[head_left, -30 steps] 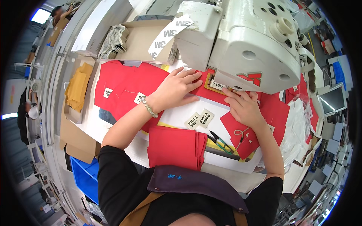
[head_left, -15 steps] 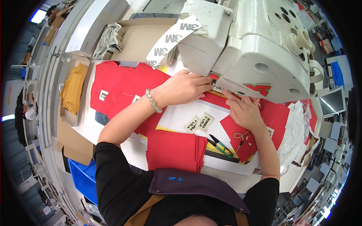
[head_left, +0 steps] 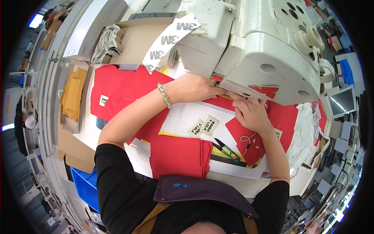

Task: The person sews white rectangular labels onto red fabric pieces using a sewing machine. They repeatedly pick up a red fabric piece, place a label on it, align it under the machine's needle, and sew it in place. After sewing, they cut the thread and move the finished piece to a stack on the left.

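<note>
My left hand (head_left: 198,88) lies at the front of a white sewing machine (head_left: 272,66), its fingers stretched rightward toward the sewing spot. Part of its fingertips is hidden by the machine head. My right hand (head_left: 251,114) rests on a red fabric piece (head_left: 220,102), its fingers apart and one finger reaching toward the left fingertips. Both hands look open and press on the work; the exact sewing spot is hidden. Just below them are two cream printed labels (head_left: 209,124) on a white surface. Green-handled thread snips (head_left: 227,149) lie nearer my body.
A stack of red fabric pieces (head_left: 177,156) sits near my body; more red pieces (head_left: 117,87) spread at left. A printed white paper strip (head_left: 167,42) hangs off the machine. Farther left are a cardboard box (head_left: 146,39), yellow pieces (head_left: 74,93) and a blue bin (head_left: 86,187).
My left hand has shifted slightly leftward, with its wrist raised a little. The label seen between my hands at the machine is now mostly covered. The whole view has tilted slightly.
</note>
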The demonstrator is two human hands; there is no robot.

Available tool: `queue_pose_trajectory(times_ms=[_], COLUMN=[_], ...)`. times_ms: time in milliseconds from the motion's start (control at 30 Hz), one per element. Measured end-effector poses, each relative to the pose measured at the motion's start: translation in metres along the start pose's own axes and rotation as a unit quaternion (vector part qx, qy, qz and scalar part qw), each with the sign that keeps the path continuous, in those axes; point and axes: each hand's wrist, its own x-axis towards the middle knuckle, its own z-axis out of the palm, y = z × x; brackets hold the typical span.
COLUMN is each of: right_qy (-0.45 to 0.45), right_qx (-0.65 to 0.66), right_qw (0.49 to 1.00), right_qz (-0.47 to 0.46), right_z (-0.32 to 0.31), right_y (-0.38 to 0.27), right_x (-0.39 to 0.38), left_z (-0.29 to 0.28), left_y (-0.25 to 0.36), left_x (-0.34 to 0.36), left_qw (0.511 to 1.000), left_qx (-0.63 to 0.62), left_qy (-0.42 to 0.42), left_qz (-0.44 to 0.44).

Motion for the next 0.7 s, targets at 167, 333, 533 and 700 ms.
queue_pose_trajectory(times_ms=[167,333,533,700], right_qy=[-0.007,-0.005,0.020,0.036], right_qx=[0.029,0.041,0.032,0.033], right_qw=[0.999,0.999,0.999,0.999], right_qz=[0.024,0.023,0.000,-0.004], right_z=[0.001,0.001,0.000,0.002], right_y=[0.002,0.002,0.002,0.001], right_x=[-0.003,-0.001,0.003,0.004], left_z=[-0.003,-0.007,0.001,0.008], left_y=[0.000,0.002,0.002,0.003], left_x=[0.006,0.007,0.004,0.001], left_qw=[0.995,0.995,1.000,0.999], left_qx=[-0.025,-0.048,0.003,0.014], left_qy=[-0.089,-0.075,0.017,0.052], left_qz=[-0.033,-0.038,-0.001,0.003])
